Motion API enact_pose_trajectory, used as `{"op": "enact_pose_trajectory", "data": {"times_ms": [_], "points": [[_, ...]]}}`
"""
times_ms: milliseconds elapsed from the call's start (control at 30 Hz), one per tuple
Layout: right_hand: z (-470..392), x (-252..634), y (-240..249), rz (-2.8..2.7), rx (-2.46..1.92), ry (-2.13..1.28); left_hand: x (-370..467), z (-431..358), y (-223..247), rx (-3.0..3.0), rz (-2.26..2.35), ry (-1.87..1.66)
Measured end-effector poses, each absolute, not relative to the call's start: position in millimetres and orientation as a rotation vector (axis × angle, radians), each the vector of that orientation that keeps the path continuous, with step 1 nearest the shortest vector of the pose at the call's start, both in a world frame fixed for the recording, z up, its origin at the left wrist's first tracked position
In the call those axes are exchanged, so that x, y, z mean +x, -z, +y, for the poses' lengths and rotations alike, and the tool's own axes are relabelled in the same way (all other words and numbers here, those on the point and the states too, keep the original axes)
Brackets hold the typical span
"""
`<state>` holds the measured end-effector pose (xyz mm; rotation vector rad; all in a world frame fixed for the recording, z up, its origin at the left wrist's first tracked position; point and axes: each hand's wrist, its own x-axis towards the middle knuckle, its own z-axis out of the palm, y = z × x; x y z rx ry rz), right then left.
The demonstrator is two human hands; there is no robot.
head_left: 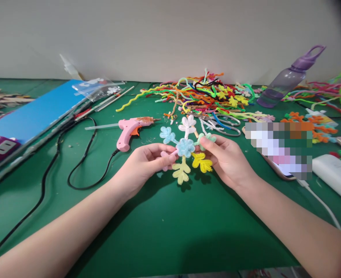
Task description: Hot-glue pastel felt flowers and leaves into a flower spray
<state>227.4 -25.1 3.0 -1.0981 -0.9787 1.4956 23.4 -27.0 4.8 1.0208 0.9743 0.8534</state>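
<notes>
A fuzzy pipe-cleaner snowflake [186, 148] is held up over the green table, with a light blue flower at its centre and white, blue, green, yellow, pale yellow and pink arms around it. My left hand [150, 162] pinches the pink arm on the left side. The green arm at the upper right is between the thumb and fingers of my right hand [227, 156]. Below the snowflake, its shadow falls on the table [159, 231].
A pink glue gun [128, 133] with a black cord lies left of the hands. Behind are scissors [228, 125] and a pile of pipe cleaners [199, 96]. To the right are a purple bottle [286, 83], a phone [277, 150] and a white power bank [334, 173].
</notes>
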Motion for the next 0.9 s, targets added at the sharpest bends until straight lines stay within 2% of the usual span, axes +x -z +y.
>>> {"op": "enact_pose_trajectory", "data": {"times_ms": [400,600,900], "points": [[-26.2,225.8,-3.9,-1.210,-1.147,-1.421,20.4,-24.5,0.7,1.136,1.112,-0.933],[-27.1,227.1,-4.6,-1.360,-1.207,-1.282,19.4,-24.5,-6.6,1.320,1.186,-0.827],[-26.3,228.7,-1.9,-1.293,-1.121,-1.397,20.8,-27.5,-8.6,1.303,1.177,-0.807]]}}
